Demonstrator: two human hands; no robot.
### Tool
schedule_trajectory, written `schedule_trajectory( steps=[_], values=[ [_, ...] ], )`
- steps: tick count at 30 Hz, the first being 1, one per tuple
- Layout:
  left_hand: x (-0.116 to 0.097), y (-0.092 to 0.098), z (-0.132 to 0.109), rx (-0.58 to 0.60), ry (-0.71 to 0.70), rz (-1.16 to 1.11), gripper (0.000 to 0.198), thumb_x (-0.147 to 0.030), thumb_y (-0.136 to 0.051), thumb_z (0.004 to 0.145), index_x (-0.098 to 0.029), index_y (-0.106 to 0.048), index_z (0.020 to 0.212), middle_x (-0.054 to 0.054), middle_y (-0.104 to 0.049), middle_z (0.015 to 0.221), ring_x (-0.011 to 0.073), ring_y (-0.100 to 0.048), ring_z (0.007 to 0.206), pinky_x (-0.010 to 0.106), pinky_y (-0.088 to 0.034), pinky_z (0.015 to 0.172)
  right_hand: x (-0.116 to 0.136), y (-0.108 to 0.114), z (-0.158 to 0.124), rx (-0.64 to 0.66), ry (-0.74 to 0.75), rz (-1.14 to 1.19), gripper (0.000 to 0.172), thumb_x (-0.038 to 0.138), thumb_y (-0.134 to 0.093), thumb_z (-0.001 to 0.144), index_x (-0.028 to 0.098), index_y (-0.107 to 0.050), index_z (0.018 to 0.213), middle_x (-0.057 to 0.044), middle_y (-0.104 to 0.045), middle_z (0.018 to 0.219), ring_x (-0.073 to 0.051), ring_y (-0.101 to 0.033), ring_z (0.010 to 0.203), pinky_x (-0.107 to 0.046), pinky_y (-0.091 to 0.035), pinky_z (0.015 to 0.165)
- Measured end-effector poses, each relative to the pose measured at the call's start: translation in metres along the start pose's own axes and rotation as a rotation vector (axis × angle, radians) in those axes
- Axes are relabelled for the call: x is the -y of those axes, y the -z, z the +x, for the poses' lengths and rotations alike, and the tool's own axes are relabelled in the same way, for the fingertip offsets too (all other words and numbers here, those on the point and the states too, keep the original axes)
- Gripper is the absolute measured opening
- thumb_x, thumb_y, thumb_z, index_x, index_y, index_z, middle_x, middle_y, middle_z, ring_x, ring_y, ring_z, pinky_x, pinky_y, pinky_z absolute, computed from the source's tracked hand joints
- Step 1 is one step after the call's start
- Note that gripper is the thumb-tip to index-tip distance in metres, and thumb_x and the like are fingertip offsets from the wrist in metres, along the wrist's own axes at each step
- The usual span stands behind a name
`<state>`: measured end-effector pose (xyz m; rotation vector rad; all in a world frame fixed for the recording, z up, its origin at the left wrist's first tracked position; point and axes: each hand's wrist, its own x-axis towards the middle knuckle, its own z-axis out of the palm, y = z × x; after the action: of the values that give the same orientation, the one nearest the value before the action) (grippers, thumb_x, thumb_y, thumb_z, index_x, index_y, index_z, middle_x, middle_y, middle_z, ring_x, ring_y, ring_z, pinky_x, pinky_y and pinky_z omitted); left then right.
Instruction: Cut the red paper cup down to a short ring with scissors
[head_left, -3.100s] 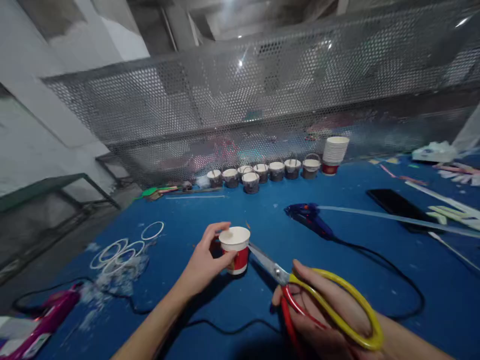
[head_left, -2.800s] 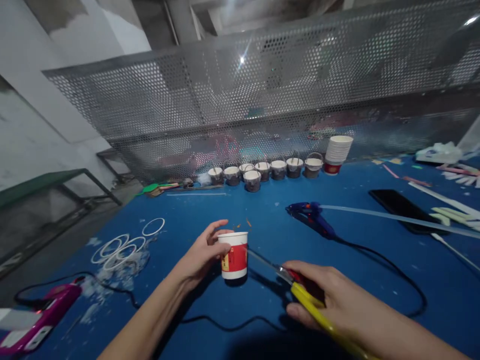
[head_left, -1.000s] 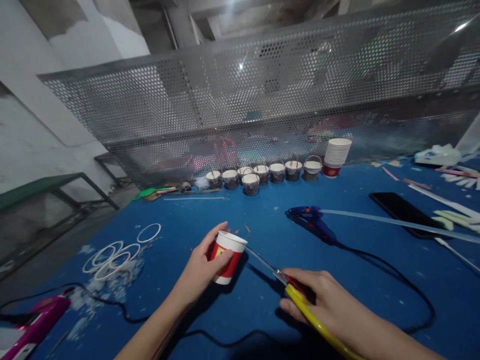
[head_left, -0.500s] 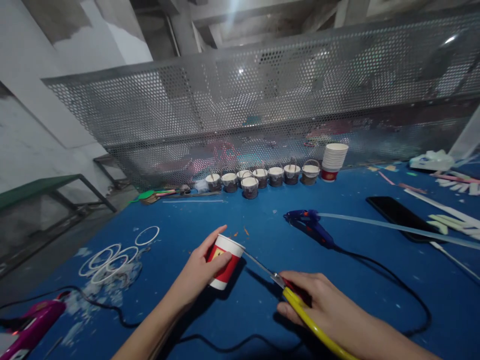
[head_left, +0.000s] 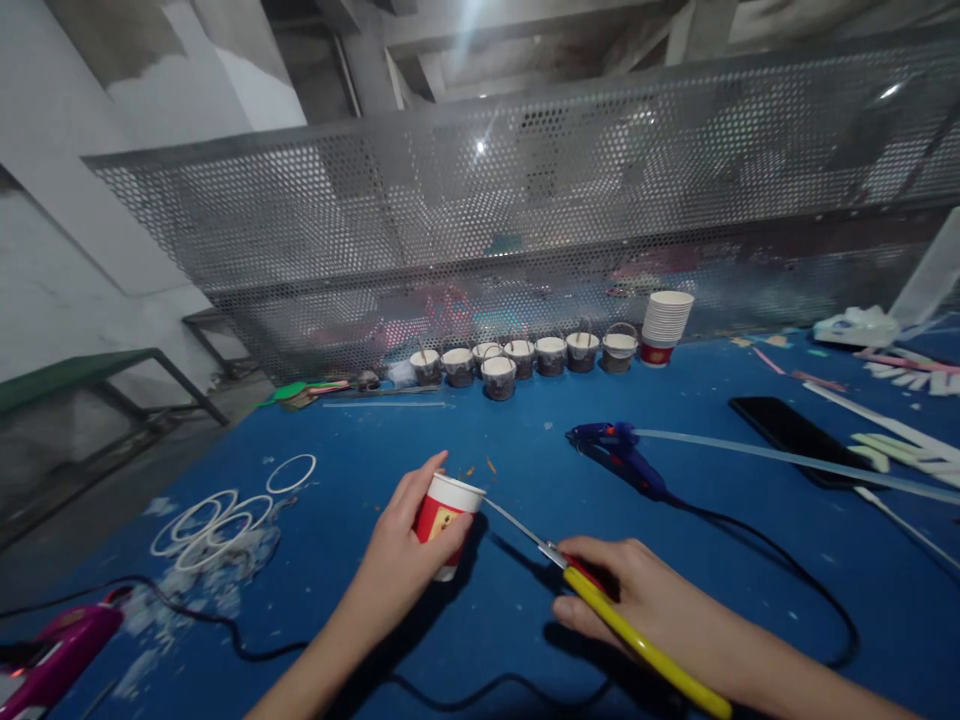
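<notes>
Bare, slender forearms taper to a bare left hand and right hand.

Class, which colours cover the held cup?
The cup is red, white at top and bottom, with a yellow patch; the head view shows it best.

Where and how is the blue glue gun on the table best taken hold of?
Probably by the glue gun's handle, from the near right: it slants that way, while the nozzle points left and the glue stick trails from the back.

Both hands curled, forearms bare
</notes>
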<state>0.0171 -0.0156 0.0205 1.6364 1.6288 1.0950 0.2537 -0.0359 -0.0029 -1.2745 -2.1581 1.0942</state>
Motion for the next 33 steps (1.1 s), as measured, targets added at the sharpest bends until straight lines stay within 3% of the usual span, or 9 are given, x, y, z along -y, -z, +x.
schedule_trajectory(
  steps=[10,15,20,25,33],
  values=[
    [0.002,0.001,0.001,0.032,0.057,-0.021,0.056,-0.036,-0.068,0.068,-0.029,-0.055,0.122,0.006,-0.056,0.122,0.0276,-0.052,0.108,0.033,-0.037,0.094,-0.006,-0.008,0.0,-0.01,0.014,-0.07,0.035,0.048,-0.05,0.086,0.017,-0.065,0.089,0.006,-0.045,0.054,-0.009,-0.032,0.049,-0.022,-0.025,0.046],
    [0.005,0.003,0.003,0.065,0.151,-0.049,0.062,-0.038,-0.068,0.068,-0.027,-0.051,0.127,0.007,-0.056,0.124,0.0277,-0.055,0.103,0.034,-0.042,0.088,-0.008,-0.01,-0.001,-0.007,0.025,-0.118,0.033,0.047,-0.051,0.086,0.017,-0.061,0.078,0.005,-0.045,0.054,-0.009,-0.033,0.049,-0.022,-0.025,0.047],
    [0.003,0.003,0.003,0.133,0.261,-0.275,0.071,-0.039,-0.071,0.066,-0.026,-0.045,0.131,0.006,-0.064,0.112,0.0222,-0.061,0.087,0.027,-0.047,0.07,-0.009,-0.009,-0.003,-0.018,0.042,-0.138,0.031,0.046,-0.051,0.086,0.018,-0.061,0.079,0.006,-0.044,0.054,-0.009,-0.033,0.048,-0.023,-0.024,0.047],
    [-0.001,-0.001,0.002,0.127,0.394,-0.539,0.068,-0.034,-0.073,0.066,-0.023,-0.048,0.128,0.004,-0.067,0.099,0.0126,-0.059,0.068,0.02,-0.045,0.061,-0.011,-0.007,-0.005,-0.004,0.058,-0.088,0.027,0.041,-0.053,0.085,0.018,-0.062,0.095,0.006,-0.044,0.058,-0.009,-0.032,0.051,-0.022,-0.026,0.048],
    [0.003,-0.003,0.002,0.151,0.484,-0.728,0.067,-0.028,-0.074,0.066,-0.022,-0.047,0.128,0.004,-0.067,0.089,0.011,-0.058,0.061,0.023,-0.047,0.063,-0.001,0.002,-0.007,0.055,0.022,0.02,0.036,0.047,-0.049,0.084,0.014,-0.063,0.09,0.003,-0.046,0.061,-0.009,-0.032,0.053,-0.021,-0.028,0.047]
  ],
)
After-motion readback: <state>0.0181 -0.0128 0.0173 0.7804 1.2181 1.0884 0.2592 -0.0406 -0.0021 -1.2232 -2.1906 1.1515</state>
